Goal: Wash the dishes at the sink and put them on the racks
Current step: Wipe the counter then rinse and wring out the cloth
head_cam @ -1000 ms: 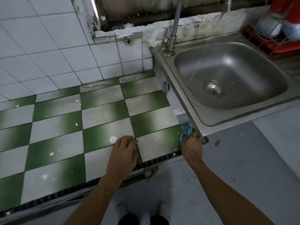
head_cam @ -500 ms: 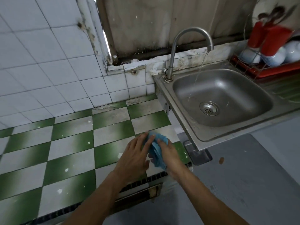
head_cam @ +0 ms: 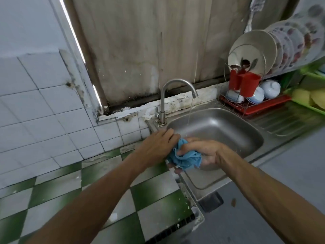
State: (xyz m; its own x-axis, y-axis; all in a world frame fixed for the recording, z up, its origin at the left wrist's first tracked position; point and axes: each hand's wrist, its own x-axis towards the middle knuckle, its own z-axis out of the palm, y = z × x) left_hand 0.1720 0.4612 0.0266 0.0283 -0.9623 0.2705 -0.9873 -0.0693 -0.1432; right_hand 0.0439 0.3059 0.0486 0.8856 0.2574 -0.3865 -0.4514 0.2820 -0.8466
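Gripping a bunched blue cloth (head_cam: 184,160) with fingers (head_cam: 171,136) curled tight round it, left hand (head_cam: 156,147) and right hand (head_cam: 205,152) close together over the sink's (head_cam: 228,132) near left corner, hiding the rim there. Running behind, a thin stream from the faucet (head_cam: 162,103), clear of the cloth. Standing on the red rack (head_cam: 255,105) at right: upright plates (head_cam: 255,44), pale bowls (head_cam: 270,88), a red cutlery holder (head_cam: 246,85); at left, checked counter (head_cam: 154,192).

On my feed the sink (head_cam: 228,131) reads as brushed stainless steel with a dull sheen, and its tap (head_cam: 162,103) as brighter polished metal. The cloth (head_cam: 184,159) is soft blue fabric, crumpled. The counter tiles (head_cam: 154,189) along the sink's left edge look glazed but speckled, the wall tiles (head_cam: 44,111) glossy white. The cutlery holder (head_cam: 246,83) is smooth red plastic. The plates (head_cam: 255,44) shine like glazed ceramic.
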